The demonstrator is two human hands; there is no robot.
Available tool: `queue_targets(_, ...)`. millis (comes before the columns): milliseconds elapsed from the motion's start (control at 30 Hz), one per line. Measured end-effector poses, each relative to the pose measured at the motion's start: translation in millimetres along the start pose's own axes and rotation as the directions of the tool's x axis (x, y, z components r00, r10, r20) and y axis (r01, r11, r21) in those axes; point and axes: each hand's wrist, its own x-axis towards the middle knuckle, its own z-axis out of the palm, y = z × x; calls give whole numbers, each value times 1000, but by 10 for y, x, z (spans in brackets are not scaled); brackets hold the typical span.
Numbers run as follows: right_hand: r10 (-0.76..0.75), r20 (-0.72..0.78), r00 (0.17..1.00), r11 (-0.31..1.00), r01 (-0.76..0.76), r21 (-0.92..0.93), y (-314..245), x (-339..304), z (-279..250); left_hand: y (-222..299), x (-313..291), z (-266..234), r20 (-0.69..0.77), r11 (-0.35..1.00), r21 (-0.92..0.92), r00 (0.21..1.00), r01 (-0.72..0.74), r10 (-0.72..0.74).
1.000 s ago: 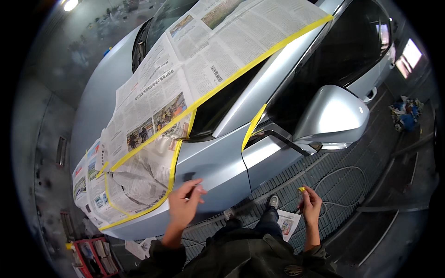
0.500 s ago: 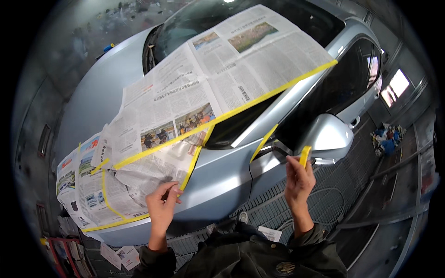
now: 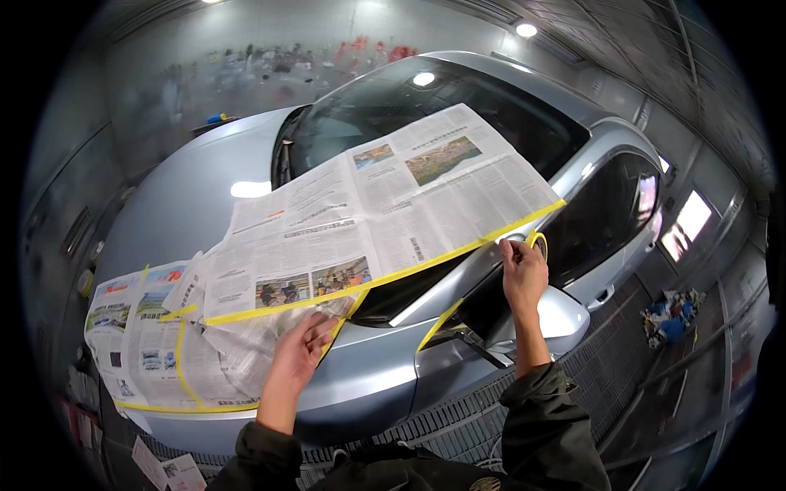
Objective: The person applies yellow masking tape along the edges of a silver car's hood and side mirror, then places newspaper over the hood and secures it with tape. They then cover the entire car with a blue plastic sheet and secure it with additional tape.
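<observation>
A silver car is partly covered with sheets of newspaper [image 3: 442, 213], edged with yellow masking tape [image 3: 385, 277]. The upper sheet lies slantwise over the windshield and front pillar. My right hand [image 3: 524, 274] is raised in front of the side window, just below the sheet's taped right end. It is closed on a roll of masking tape [image 3: 539, 240], partly hidden behind the fingers. My left hand [image 3: 301, 350] hovers at the crumpled lower newspaper on the front fender, fingers loosely bent and apart, seemingly holding nothing. Whether its fingertips touch the paper I cannot tell.
The side mirror [image 3: 561, 323] juts out beneath my right forearm. A slatted grate floor [image 3: 573, 401] runs along the car. A pile of rags [image 3: 671, 315] lies to the right, and printed sheets [image 3: 182, 475] lie at the lower left. Paint-marked walls [image 3: 246, 82] enclose the car.
My right hand has risen from beside the mirror to the upper sheet's taped edge, carrying the tape roll. My left hand remains by the lower paper, fingers more extended. The view has tilted up.
</observation>
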Motion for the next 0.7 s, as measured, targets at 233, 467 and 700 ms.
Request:
queue_targets(233,258,101,961,941,-273,200,226,209,386,-12,409,-104,-157,985,-105,980,-140,123)
queue_targets(467,291,40,956,656,-230,719,510,278,405,176,281,-106,-181,961,72,944,-267,275)
queue_targets(700,317,142,938,668,-327,668,259,-247,-27,742,175,-198,-86,868,441,952,-228,294)
